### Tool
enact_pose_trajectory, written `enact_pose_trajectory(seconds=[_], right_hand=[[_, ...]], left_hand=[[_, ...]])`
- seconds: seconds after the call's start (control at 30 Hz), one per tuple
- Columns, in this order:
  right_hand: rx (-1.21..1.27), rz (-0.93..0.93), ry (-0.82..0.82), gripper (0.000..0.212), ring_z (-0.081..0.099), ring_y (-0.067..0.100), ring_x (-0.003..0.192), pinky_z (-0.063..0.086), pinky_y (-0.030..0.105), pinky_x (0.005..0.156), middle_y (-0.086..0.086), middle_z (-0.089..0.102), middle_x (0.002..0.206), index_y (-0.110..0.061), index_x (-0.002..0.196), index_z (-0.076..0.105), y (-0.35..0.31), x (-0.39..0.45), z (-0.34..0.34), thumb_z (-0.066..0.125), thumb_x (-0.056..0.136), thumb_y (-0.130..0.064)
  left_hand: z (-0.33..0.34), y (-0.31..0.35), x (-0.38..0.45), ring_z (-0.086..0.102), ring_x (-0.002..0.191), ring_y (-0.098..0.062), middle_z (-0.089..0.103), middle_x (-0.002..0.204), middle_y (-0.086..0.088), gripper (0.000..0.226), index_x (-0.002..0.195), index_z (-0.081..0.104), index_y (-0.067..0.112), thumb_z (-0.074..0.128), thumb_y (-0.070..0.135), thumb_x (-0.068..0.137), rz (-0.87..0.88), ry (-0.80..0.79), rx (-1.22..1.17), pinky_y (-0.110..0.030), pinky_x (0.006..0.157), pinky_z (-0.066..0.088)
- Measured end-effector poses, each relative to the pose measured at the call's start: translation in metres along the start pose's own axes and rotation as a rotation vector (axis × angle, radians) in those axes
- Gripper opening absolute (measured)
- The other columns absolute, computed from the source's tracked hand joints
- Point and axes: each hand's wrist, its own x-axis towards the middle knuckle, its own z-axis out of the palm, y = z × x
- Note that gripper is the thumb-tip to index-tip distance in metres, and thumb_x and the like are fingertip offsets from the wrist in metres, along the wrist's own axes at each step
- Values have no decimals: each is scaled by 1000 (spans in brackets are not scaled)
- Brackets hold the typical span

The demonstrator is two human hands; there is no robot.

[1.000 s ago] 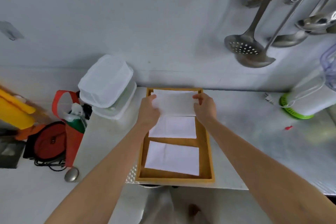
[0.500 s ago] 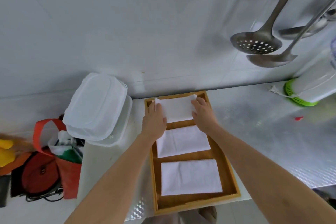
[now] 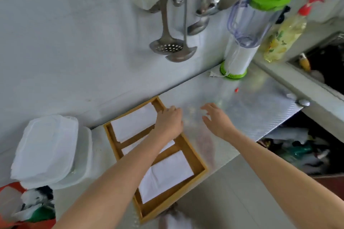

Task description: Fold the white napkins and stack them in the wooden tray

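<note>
A wooden tray (image 3: 197,160) with three compartments lies on the counter, turned diagonally in my view. A folded white napkin lies in each: one in the far compartment (image 3: 134,122), one in the middle (image 3: 168,145) mostly under my left forearm, one in the near compartment (image 3: 165,174). My left hand (image 3: 169,121) hovers over the tray's far right edge with fingers loosely bent, holding nothing. My right hand (image 3: 216,119) is off the tray, above the bare counter, fingers spread and relaxed, empty.
Stacked white plastic containers (image 3: 46,150) stand left of the tray. A blender with green lid (image 3: 245,31) and an oil bottle (image 3: 286,31) stand at the back right. Ladles (image 3: 171,46) hang on the wall. A red bag (image 3: 28,208) sits at lower left.
Both hands have let go of the far napkin and moved right; the right hand now floats over the counter. The camera view swung right and tilted.
</note>
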Motion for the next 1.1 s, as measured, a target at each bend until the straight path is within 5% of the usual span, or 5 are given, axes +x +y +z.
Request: enact_pose_trajectory(seconds=[0.3, 0.7, 0.83, 1.1], right_hand=[[9, 566, 402, 26, 60, 32, 99, 48, 36, 85, 10, 54, 118, -7, 115, 60, 220, -259, -137, 49, 91, -7], [90, 1302, 790, 24, 54, 28, 111, 44, 38, 96, 12, 55, 121, -8, 113, 62, 413, -675, -213, 51, 92, -13], [115, 1503, 870, 26, 53, 28, 111, 45, 38, 92, 11, 54, 123, -9, 116, 60, 454, -759, -219, 50, 92, -15], [220, 1834, 920, 29, 54, 30, 110, 44, 34, 86, 13, 55, 124, -7, 120, 57, 524, -850, -245, 50, 92, -13]], left_hand=[[44, 317, -11, 57, 112, -32, 60, 122, -9, 26, 116, 58, 17, 48, 25, 94, 518, -127, 162, -36, 86, 44], [180, 728, -176, 56, 112, -29, 59, 122, -7, 27, 118, 56, 15, 47, 30, 96, 1256, -226, 379, -39, 86, 45], [216, 825, -206, 58, 105, -32, 59, 111, -8, 22, 109, 57, 12, 46, 23, 93, 1416, -276, 401, -37, 78, 46], [262, 996, -215, 54, 113, -29, 53, 126, -9, 35, 126, 50, 8, 49, 23, 94, 1679, -366, 570, -41, 93, 48]])
